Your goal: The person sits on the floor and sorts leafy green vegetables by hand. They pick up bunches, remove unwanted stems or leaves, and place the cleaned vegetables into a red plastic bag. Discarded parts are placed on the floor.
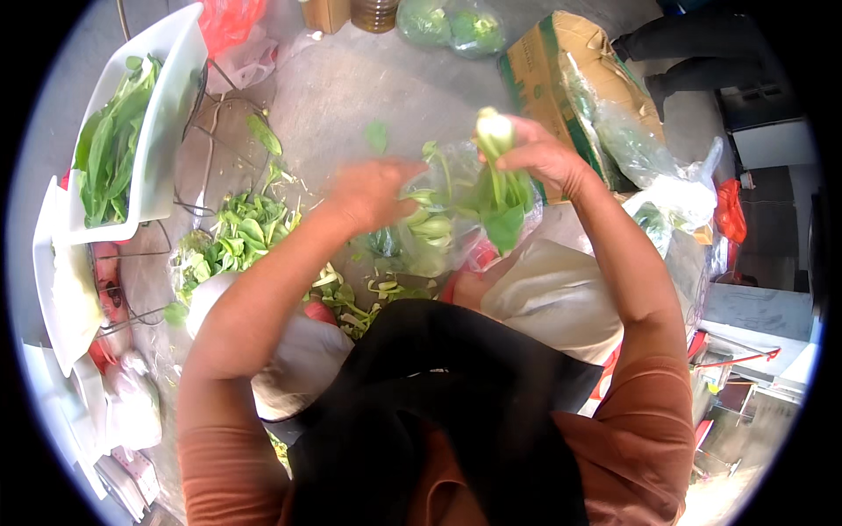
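My right hand [536,154] grips a head of leafy greens, bok choy by its look [503,191], with the pale base up and the leaves hanging down. Left of it, my left hand [381,191] is blurred; its fingers are apart and point right, with nothing seen in them. Below and between the hands lies an open clear plastic bag [421,253] with more pale-stemmed heads [431,227] in it. Under my left forearm is a heap of loose green leaves [250,230]. Cut leaves and stems [355,312] lie on the floor between my legs.
At the left, a white plastic bin [154,158] holds long green leaves [112,158] on a metal stand. A cardboard box [539,85] with plastic bags stands at the upper right, near another person's dark-clad legs [697,52]. Bagged greens [450,26] and a jar [373,14] are at the top.
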A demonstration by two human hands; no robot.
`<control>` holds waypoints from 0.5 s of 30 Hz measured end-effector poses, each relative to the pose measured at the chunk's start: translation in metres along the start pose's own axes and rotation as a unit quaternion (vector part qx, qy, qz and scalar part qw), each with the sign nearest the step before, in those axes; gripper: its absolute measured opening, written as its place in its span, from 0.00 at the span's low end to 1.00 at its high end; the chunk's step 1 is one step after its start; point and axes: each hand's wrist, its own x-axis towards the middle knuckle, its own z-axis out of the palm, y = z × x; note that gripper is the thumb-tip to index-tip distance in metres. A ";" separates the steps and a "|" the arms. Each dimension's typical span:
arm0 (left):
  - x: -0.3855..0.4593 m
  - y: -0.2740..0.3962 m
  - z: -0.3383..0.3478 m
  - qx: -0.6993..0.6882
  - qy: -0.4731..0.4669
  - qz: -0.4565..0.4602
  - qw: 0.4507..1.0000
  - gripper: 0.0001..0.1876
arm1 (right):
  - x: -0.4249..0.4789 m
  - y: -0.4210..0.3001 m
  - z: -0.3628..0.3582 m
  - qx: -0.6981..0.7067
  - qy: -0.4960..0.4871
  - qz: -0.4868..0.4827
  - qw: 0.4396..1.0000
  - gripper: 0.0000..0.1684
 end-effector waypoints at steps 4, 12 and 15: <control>0.007 0.039 -0.005 -0.393 0.082 -0.048 0.915 0.23 | -0.021 -0.026 0.033 0.201 -0.002 -0.031 0.979 0.31; -0.023 0.065 -0.029 -0.583 0.127 -0.169 0.785 0.14 | -0.025 -0.020 0.087 0.304 -0.002 -0.053 0.951 0.27; -0.030 0.053 -0.038 -0.652 0.150 -0.196 0.717 0.10 | -0.013 -0.019 0.094 0.299 -0.001 -0.052 0.953 0.26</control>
